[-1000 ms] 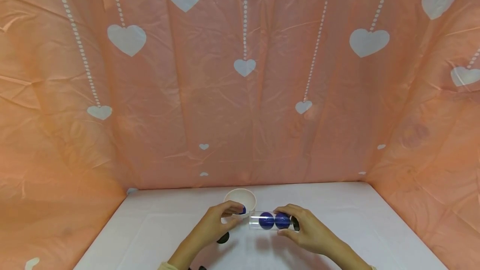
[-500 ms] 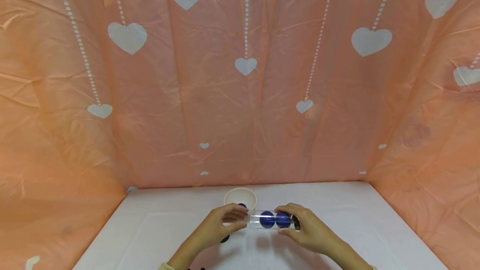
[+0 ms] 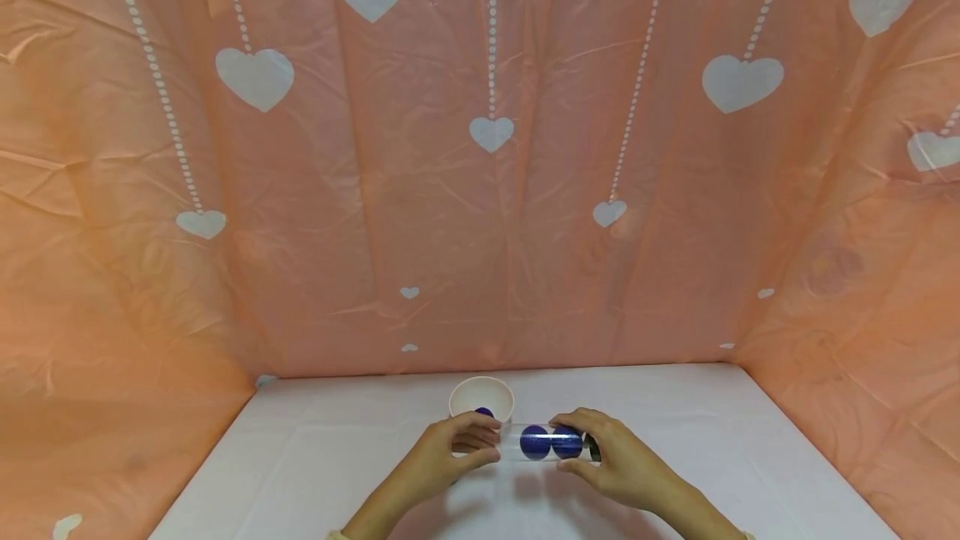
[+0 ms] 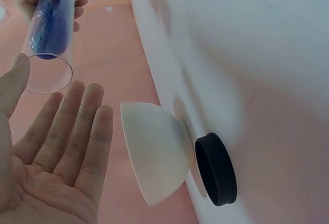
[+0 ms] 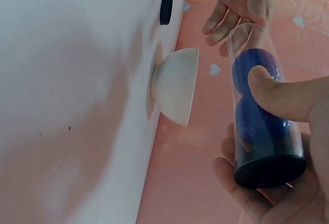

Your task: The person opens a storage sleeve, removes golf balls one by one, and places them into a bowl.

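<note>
My right hand (image 3: pixel 611 452) grips a clear plastic tube (image 5: pixel 239 39) lying sideways above the table, thumb on one side and fingers round the other. Inside sit two blue balls (image 3: pixel 535 442), one against the other. A black cap (image 5: pixel 270 171) closes the tube's right end. At its uncapped left end is my left hand (image 3: pixel 450 457), fingers straight and palm empty in the left wrist view, thumb tip by the rim; whether it touches cannot be told. Behind the left hand stands a white bowl (image 3: pixel 480 390) with something blue and round (image 3: pixel 483 412) partly visible in it.
A loose black cap (image 4: pixel 216 170) lies on the white table (image 3: pixel 337 423) near the bowl; my left hand mostly hides it in the head view. Orange curtains (image 3: pixel 442 232) with white hearts enclose the back and both sides.
My left hand has moved slightly right, from beside the bowl to the tube's uncapped end. It now covers the loose cap. The right hand and tube stay almost still.
</note>
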A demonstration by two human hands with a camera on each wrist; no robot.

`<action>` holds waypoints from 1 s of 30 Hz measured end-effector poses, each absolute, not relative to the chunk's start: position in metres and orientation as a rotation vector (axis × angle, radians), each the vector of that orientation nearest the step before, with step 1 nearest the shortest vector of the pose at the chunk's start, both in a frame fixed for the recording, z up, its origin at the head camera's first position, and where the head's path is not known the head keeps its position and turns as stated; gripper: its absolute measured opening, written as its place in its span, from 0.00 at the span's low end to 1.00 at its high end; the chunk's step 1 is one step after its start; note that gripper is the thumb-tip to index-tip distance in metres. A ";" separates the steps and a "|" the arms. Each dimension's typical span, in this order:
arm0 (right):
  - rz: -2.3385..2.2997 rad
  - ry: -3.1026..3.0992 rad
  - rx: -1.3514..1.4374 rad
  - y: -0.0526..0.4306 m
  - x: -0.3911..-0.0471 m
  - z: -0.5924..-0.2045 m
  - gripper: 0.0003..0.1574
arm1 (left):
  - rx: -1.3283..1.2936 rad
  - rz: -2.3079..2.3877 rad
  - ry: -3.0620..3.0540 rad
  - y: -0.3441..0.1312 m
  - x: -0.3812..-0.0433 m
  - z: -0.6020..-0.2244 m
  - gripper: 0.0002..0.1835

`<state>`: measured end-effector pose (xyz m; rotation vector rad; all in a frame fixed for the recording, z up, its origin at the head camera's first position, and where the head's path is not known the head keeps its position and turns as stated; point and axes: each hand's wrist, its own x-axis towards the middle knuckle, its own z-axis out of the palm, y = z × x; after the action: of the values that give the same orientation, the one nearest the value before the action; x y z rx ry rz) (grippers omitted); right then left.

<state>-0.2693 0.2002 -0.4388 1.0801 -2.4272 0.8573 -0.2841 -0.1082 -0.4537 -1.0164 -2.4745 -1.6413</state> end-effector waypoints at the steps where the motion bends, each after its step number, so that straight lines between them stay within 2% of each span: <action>1: 0.852 -2.425 1.080 0.200 -0.269 -0.439 0.28 | -1.016 -1.639 -2.475 -0.108 -0.284 -0.454 0.17; 18: 0.754 -2.385 1.090 0.200 -0.269 -0.441 0.29 | -1.003 -1.624 -2.486 -0.106 -0.283 -0.456 0.16; 30: 0.672 -2.366 1.097 0.200 -0.266 -0.439 0.30 | -1.025 -1.638 -2.485 -0.106 -0.283 -0.458 0.18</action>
<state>-0.2658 0.1999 -0.4394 1.0970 -2.3664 0.6717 -0.2835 -0.1059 -0.4581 -1.0245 -2.4854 -1.6378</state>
